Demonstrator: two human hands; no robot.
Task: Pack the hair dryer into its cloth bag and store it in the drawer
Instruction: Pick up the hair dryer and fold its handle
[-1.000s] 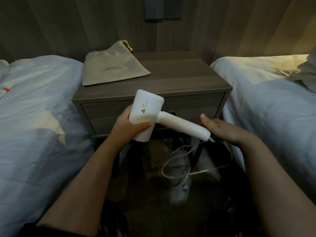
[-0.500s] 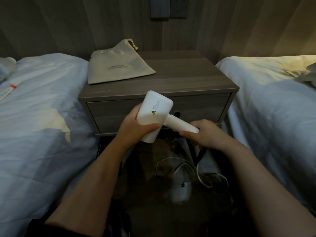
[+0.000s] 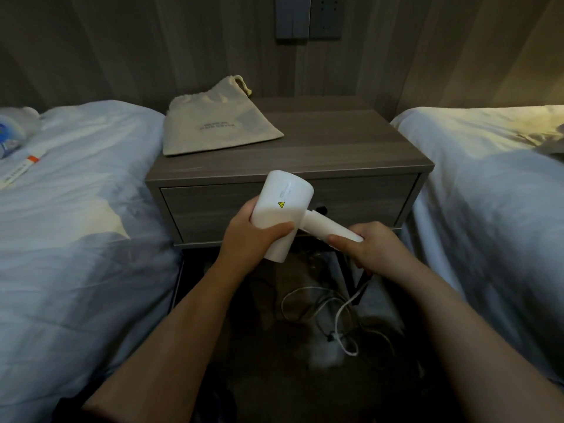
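Dryer (image 3: 283,206) is white, and you hold it in the air in both hands, just in front of the table's (image 3: 335,148) front edge and across the face of the closed drawer (image 3: 366,199). Your left hand (image 3: 247,239) grips the barrel, fingers (image 3: 244,210) wrapped behind it and the thumb pressed across its near side. The barrel tilts, its upper end toward the table. A small yellow warning triangle shows on its side. Your right hand (image 3: 369,248) grips the far end of the handle, fingers curled tight round it. The handle slants down to the right from the barrel.

From under your right hand the white cord (image 3: 343,312) hangs down and lies in loose loops on the dark floor (image 3: 274,377) between your forearms.

On the table's far left corner the beige bag (image 3: 219,126) lies flat, with its gathered mouth and drawstring toward the wall. Its printed lettering is too small to read.

Beds with pale covers flank the table: the left bed (image 3: 76,239) carries a strip with an orange mark (image 3: 23,169) near its far edge, and the right bed (image 3: 488,193) lies partly in warm light. Two grey wall plates (image 3: 308,16) sit above the table.
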